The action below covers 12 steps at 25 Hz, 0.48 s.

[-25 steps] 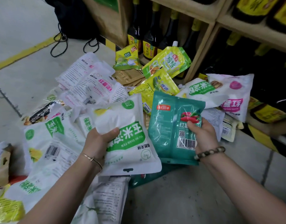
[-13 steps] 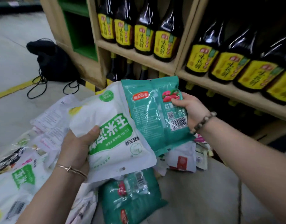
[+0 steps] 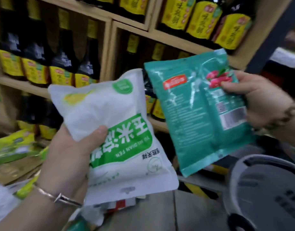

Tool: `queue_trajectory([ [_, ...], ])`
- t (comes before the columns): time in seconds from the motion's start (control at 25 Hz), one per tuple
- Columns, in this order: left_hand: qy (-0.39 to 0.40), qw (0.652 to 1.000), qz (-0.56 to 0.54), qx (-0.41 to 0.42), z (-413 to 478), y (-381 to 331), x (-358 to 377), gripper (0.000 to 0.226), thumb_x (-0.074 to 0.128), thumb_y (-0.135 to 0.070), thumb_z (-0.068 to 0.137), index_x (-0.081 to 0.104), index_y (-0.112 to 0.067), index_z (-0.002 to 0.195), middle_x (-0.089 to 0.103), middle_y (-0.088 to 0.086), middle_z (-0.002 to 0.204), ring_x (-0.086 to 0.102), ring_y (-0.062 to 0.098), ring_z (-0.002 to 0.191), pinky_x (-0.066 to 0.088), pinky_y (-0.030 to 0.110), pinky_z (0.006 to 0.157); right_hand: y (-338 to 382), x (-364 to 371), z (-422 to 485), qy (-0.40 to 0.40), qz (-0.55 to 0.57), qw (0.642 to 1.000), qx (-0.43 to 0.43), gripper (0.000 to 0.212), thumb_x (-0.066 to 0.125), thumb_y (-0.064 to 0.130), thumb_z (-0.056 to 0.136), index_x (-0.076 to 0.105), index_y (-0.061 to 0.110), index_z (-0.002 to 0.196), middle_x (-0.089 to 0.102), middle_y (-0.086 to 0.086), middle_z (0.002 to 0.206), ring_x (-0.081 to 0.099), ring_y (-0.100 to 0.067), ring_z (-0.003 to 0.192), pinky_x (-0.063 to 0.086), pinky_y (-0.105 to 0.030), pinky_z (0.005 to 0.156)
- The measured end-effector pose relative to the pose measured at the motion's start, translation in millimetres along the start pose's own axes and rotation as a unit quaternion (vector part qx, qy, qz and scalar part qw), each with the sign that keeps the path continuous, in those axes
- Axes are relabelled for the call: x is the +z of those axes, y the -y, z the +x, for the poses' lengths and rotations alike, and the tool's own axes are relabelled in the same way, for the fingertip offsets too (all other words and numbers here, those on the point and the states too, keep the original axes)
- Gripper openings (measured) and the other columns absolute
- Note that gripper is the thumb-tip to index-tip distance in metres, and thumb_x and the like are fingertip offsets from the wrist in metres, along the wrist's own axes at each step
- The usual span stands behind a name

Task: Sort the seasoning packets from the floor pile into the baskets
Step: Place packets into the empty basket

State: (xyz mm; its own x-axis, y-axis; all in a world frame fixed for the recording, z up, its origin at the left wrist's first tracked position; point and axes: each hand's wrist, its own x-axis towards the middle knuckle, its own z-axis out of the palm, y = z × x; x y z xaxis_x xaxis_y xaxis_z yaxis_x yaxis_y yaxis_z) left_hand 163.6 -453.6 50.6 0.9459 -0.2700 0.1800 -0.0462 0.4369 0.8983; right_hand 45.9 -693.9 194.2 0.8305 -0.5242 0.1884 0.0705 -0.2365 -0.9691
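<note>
Head view: I have one bag in each hand, up in the air in front of the shelf of dark bottles [image 3: 60, 70].

My left hand [image 3: 66, 157] is at 8 o'clock. It grips the white bag [image 3: 110, 114] by its left edge, thumb [image 3: 98, 132] on the front and fingers behind, where I cannot see them. This bag looks puffy and full of powder, so I think it is soft and a bit heavy. It would sag if I held it by a corner, so a big grip on the side is best.

My right hand [image 3: 260, 100] is at 3 o'clock. It pinches the green bag [image 3: 190, 117] at its right edge, thumb on the front. This bag looks flat, thin and shiny. I think it is light but slippery, so I should pinch tight near the sealed edge.

Both wrists are bent so the bags face me.

A grey basket [image 3: 232, 185] sits at 5 o'clock, below the green bag. More bags [image 3: 13, 147] lie at 9 o'clock. Neither bag is in a basket yet.
</note>
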Motion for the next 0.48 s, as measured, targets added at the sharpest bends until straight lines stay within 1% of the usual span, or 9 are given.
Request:
queue_trajectory([
  [0.08,0.071,0.997,0.011,-0.016,-1.1,-3.7,35.1,0.026,0.076,-0.038,0.058,0.069,-0.049,0.081,0.072,-0.017,0.078,0.071,0.009,0.073,0.059,0.042,0.066,24.2,-50.5,-39.2,-0.070,-0.048,0.996,-0.026,0.028,0.051,0.010,0.069,0.069,0.015,0.091,0.073,-0.003,0.078,0.070,-0.015,0.067,0.057,-0.029,0.060],
  [0.16,0.124,0.992,0.008,-0.030,-6.2,-6.9,81.0,0.040,0.081,-0.050,0.052,0.068,-0.046,0.089,0.073,-0.012,0.087,0.071,0.018,0.082,0.055,0.049,0.075,40.7,-94.1,-82.9,-0.154,-0.098,0.983,-0.025,0.026,0.051,0.013,0.070,0.074,0.021,0.080,0.073,0.001,0.074,0.070,-0.012,0.063,0.056,-0.029,0.055],
  [0.2,0.149,0.988,0.003,-0.036,-10.3,-6.6,101.5,0.042,0.081,-0.052,0.051,0.068,-0.044,0.090,0.073,-0.010,0.089,0.071,0.022,0.085,0.054,0.051,0.077,46.0,-112.4,-104.4,-0.191,-0.116,0.974,-0.016,0.027,0.051,0.014,0.070,0.074,0.024,0.078,0.073,0.002,0.073,0.069,-0.012,0.061,0.056,-0.029,0.053],
  [0.24,0.187,0.982,-0.005,-0.037,-13.7,-5.7,125.6,0.038,0.081,-0.046,0.053,0.069,-0.041,0.089,0.074,-0.008,0.088,0.071,0.023,0.083,0.055,0.050,0.074,50.3,-131.6,-129.1,-0.237,-0.129,0.963,-0.003,0.026,0.052,0.014,0.070,0.075,0.025,0.078,0.073,0.002,0.073,0.069,-0.012,0.059,0.055,-0.029,0.051],
  [0.28,0.219,0.974,-0.027,-0.056,-17.1,-3.9,150.1,0.032,0.080,-0.034,0.055,0.071,-0.035,0.086,0.074,-0.006,0.083,0.072,0.023,0.077,0.057,0.046,0.066,50.2,-149.2,-151.8,-0.280,-0.135,0.950,0.017,0.026,0.052,0.013,0.072,0.075,0.024,0.078,0.073,0.000,0.073,0.068,-0.013,0.057,0.054,-0.030,0.048],
  [0.32,0.266,0.957,-0.070,-0.089,-25.4,-4.3,175.4,0.030,0.076,-0.023,0.056,0.071,-0.027,0.085,0.074,-0.004,0.080,0.072,0.022,0.072,0.058,0.040,0.057,45.2,-165.8,-174.1,-0.328,-0.136,0.934,0.043,0.026,0.052,0.011,0.076,0.075,0.023,0.078,0.073,-0.002,0.072,0.068,-0.015,0.055,0.053,-0.030,0.046],
  [0.36,0.321,0.935,-0.086,-0.121,-37.4,-6.5,199.3,0.032,0.072,-0.014,0.059,0.070,-0.021,0.090,0.075,0.000,0.081,0.072,0.021,0.071,0.058,0.037,0.053,37.0,-180.8,-196.2,-0.376,-0.135,0.914,0.071,0.026,0.051,0.008,0.080,0.075,0.021,0.077,0.073,-0.003,0.070,0.068,-0.016,0.053,0.052,-0.030,0.044],
  [0.4,0.369,0.916,-0.084,-0.130,-49.3,-7.0,219.5,0.034,0.069,-0.006,0.064,0.067,-0.017,0.096,0.075,0.002,0.085,0.072,0.021,0.075,0.059,0.037,0.057,24.8,-193.4,-215.7,-0.419,-0.131,0.893,0.100,0.026,0.051,0.006,0.083,0.074,0.017,0.078,0.072,-0.003,0.069,0.068,-0.017,0.052,0.052,-0.029,0.042],
  [0.48,0.443,0.891,-0.001,-0.100,-67.5,0.2,254.0,0.035,0.066,0.007,0.074,0.061,-0.015,0.101,0.072,0.000,0.089,0.069,0.019,0.082,0.058,0.033,0.073,-5.3,-213.0,-248.5,-0.475,-0.116,0.860,0.150,0.020,0.050,0.001,0.084,0.069,0.008,0.082,0.072,-0.003,0.065,0.067,-0.015,0.051,0.052,-0.023,0.041],
])
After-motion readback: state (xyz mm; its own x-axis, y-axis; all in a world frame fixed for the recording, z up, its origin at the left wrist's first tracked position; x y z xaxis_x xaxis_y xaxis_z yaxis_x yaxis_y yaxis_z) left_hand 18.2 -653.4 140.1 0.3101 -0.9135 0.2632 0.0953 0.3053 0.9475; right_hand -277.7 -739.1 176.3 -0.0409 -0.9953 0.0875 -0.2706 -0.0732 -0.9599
